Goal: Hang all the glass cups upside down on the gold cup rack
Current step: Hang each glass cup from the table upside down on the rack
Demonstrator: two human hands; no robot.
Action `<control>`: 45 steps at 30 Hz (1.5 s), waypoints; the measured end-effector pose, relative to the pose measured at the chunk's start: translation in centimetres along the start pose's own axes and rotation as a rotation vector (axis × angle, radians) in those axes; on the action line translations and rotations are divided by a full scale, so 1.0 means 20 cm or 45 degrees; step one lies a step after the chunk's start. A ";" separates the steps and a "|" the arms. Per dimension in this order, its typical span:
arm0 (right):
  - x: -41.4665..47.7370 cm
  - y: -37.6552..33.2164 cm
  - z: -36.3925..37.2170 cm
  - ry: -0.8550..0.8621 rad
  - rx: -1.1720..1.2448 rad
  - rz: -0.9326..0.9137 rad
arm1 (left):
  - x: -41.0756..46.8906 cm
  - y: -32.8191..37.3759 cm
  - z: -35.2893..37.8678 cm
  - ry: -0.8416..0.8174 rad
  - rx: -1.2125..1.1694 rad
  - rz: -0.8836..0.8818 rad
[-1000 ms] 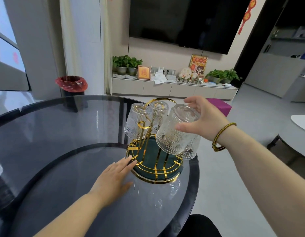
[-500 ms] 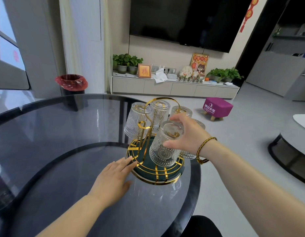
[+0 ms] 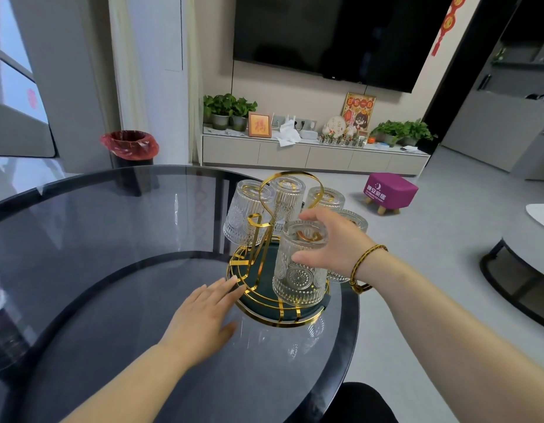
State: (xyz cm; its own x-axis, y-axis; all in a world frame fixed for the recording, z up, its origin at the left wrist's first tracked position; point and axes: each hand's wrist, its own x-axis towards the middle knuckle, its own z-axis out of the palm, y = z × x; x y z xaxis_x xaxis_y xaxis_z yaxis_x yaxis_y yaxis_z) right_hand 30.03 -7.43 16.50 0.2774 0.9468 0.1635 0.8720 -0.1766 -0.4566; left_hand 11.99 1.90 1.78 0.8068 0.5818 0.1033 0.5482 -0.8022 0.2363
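Observation:
The gold cup rack with a dark green base stands near the right edge of the round glass table. Several embossed glass cups hang upside down on it, among them one at the left and one at the back. My right hand grips the nearest cup around its upturned bottom; this cup sits inverted over a front prong, which shows gold through the glass. My left hand lies flat on the table, fingertips touching the rack's base rim.
The table's right edge runs just past the rack. Beyond it are grey floor, a purple stool, a low TV cabinet and a red-lined bin. Another round table sits at the far right.
My right hand brought the cup down from above the rack and turned it upright-inverted over the front prong. My left hand stayed at the base rim.

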 end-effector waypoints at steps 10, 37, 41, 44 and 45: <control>-0.02 0.00 0.00 0.011 0.012 -0.016 | 0.00 0.00 -0.01 -0.020 0.051 0.006; 0.17 -0.93 1.09 -0.441 0.422 -0.341 | -1.01 -0.74 -0.25 0.447 -0.133 -0.861; 0.26 -1.09 1.30 -0.566 0.528 -0.195 | -1.01 -0.77 -0.23 0.519 -0.174 -0.890; 0.32 -1.18 1.41 -0.610 0.628 -0.127 | -1.01 -0.77 -0.22 0.536 -0.179 -0.887; 0.34 -1.20 1.44 -0.612 0.649 -0.112 | -1.01 -0.78 -0.23 0.537 -0.173 -0.881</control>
State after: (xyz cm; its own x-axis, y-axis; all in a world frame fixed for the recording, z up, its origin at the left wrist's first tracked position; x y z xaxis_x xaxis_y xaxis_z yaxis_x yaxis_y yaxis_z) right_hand -0.62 11.04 3.34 -0.0967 0.9865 -0.1321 0.5526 -0.0572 -0.8315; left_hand -13.78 3.23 0.38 0.1305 0.9622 0.2392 0.8382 -0.2360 0.4917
